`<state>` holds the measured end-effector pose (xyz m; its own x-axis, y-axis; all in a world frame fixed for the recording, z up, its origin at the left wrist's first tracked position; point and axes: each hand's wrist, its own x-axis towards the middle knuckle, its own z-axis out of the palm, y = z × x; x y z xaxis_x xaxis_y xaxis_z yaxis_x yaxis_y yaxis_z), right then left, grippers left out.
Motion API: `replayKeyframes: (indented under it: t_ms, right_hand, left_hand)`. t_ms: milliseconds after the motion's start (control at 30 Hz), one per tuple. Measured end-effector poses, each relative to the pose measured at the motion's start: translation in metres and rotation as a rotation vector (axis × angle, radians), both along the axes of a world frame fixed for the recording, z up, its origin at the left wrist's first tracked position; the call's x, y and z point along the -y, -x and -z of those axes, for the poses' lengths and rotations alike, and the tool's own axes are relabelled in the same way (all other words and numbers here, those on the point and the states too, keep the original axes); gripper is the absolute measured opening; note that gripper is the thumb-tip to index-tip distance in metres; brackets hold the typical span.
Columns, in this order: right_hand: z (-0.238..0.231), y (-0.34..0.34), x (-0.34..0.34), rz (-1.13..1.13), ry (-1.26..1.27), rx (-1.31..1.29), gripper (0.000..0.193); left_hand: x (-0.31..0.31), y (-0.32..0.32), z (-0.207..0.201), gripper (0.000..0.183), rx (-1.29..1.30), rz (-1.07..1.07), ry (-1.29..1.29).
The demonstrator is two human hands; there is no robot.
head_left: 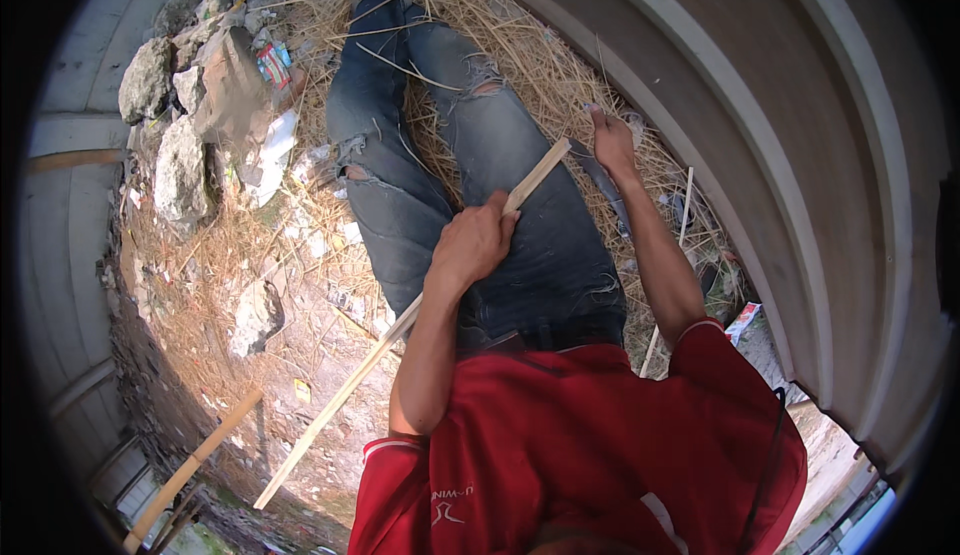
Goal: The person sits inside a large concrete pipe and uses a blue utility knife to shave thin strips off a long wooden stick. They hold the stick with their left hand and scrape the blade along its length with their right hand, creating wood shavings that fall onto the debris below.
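Note:
My left hand [474, 242] is closed round a long pale split strip of bamboo or wood [335, 403]. The strip slants across my thighs, its far end over my right thigh and its near end out over the ground at the lower left. Beyond my right thigh, my right hand [613, 142] is curled with the thumb side up; what sits inside its fingers is hidden. Between that hand and the thigh shows a narrow dark grey, curved, blade-like thing [600, 187], close to the strip's far end. Whether the hand grips it cannot be made out.
My outstretched legs in torn jeans [480, 125] lie over dry straw [525, 50]. Rocks [182, 170] and litter lie left. A corrugated metal wall [740, 85] curves along the right. A bamboo pole [195, 465] stands at lower left; a thin stick [686, 210] lies past my right forearm.

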<state>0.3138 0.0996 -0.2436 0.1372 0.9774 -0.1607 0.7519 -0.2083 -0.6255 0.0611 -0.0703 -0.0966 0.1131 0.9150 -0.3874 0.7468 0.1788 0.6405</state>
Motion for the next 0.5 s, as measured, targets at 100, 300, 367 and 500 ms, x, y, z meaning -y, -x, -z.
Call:
replayKeyframes:
  t_ms: [100,300,367,500]
  right_hand:
    - [-0.018,-0.002,-0.013,0.136,-0.104,-0.288,0.065]
    - [-0.089,0.026,0.044,-0.246,0.001,-0.221,0.057]
    - [-0.107,0.044,0.065,-0.362,0.016,-0.243,0.054]
    - [-0.103,0.059,0.078,-0.490,0.003,-0.107,0.053]
  left_hand:
    - [0.007,0.009,0.012,0.030,0.072,-0.057,-0.009]
    - [-0.021,-0.003,0.025,0.031,0.053,-0.142,-0.067]
    - [-0.034,-0.009,0.023,0.032,0.005,-0.138,-0.068]
    - [-0.054,-0.018,0.018,0.035,-0.074,-0.084,-0.048]
